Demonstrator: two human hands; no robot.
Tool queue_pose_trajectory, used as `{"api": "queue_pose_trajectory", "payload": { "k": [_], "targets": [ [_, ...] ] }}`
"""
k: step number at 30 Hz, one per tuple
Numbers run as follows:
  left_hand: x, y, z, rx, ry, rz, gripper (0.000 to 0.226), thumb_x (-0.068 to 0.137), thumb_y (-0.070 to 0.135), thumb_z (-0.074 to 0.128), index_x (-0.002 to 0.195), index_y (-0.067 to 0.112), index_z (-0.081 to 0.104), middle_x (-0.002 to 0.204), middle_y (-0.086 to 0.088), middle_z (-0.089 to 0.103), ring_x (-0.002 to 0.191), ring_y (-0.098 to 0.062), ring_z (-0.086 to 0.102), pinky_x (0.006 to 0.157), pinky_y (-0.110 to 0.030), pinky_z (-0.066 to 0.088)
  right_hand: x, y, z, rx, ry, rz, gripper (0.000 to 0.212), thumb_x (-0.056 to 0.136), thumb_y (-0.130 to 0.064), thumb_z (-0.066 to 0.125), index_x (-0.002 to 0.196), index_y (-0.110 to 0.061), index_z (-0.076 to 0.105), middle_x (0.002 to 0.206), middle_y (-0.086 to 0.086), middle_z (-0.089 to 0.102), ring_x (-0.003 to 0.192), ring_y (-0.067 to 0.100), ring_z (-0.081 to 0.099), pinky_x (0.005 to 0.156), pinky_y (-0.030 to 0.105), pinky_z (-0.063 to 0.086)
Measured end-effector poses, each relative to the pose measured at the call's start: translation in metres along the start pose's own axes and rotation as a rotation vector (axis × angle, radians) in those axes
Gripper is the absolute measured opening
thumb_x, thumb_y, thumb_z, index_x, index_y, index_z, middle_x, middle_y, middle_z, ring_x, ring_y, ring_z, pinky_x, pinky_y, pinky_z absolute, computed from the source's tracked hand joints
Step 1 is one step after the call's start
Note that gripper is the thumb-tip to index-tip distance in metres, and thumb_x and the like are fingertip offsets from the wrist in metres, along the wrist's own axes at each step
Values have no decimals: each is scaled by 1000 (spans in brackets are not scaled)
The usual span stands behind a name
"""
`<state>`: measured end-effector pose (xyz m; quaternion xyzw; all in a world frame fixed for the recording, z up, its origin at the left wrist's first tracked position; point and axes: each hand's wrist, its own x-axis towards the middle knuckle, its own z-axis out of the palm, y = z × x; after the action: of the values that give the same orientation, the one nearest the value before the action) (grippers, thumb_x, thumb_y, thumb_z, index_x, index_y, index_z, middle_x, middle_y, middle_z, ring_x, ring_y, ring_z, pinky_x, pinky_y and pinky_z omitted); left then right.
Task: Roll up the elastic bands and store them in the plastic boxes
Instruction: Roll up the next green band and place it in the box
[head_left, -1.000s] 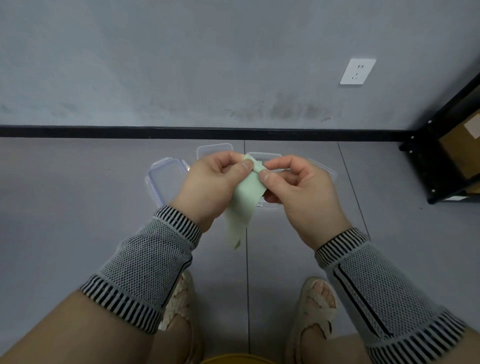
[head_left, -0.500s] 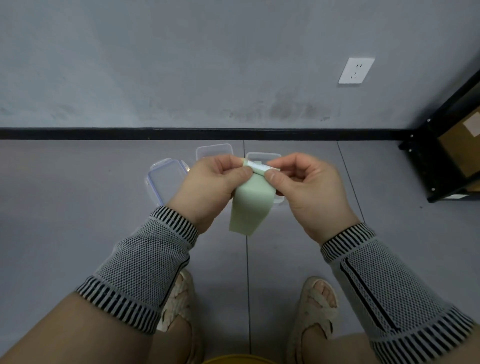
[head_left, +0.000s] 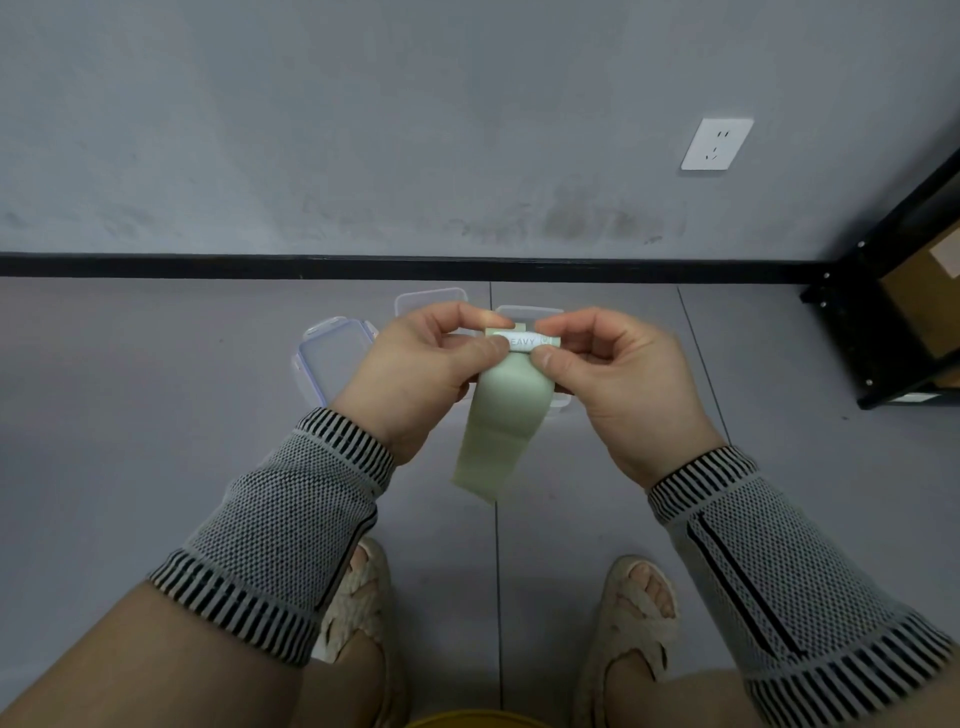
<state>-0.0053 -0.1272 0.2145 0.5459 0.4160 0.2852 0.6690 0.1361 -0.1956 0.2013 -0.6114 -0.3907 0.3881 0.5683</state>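
Lying open on floor (head_left: 156, 415): plastic boxes (head_left: 332, 358).

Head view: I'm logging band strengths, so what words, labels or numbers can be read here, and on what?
"EAVY" in white letters on the rolled top of the green elastic band; the left hand covers whatever letter comes first.
A small round mark after it: too small to read.
Cardboard box label: no text readable.
Wall socket: no text.

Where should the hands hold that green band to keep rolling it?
Pinch the rolled top edge of the green band at both ends, left hand from the left, right hand from the right. The roll lies horizontal and the tail hangs free below.
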Motion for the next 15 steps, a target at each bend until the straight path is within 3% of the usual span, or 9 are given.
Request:
{"api": "queue_pose_trajectory", "payload": {
  "k": [4,9,12,15],
  "targets": [
    [0,1,-1,10,-23,26,14,88,-5,55,90,7,62,55,4,63,44,-1,52,46,-12,39,0,-2,-3,40,-32,51,14,84,-6,67,92,-17,70,90,9,72,81,19,70,73,30,58],
    [-2,-2,1,138,-39,83,13,88,-6,56,91,5,62,54,6,63,42,1,53,46,-7,38,1,-2,-7,-140,-135,80,17,87,-13,65,102,-13,71,87,9,73,77,14,70,66,21,55],
    [0,-6,4,167,-11,94,13,88,-1,58,95,8,64,60,3,65,44,1,52,47,-9,37,2,-1,-8,-165,-118,70,10,86,-12,66,94,-15,72,87,17,71,79,25,70,68,28,59],
    [5,-11,7,177,57,85,15,90,10,59,104,9,64,54,12,62,47,3,52,51,-10,39,3,1,-6,-53,-29,85,7,85,-8,66,91,-10,70,85,18,71,77,26,70,71,35,59]
  ]
}}
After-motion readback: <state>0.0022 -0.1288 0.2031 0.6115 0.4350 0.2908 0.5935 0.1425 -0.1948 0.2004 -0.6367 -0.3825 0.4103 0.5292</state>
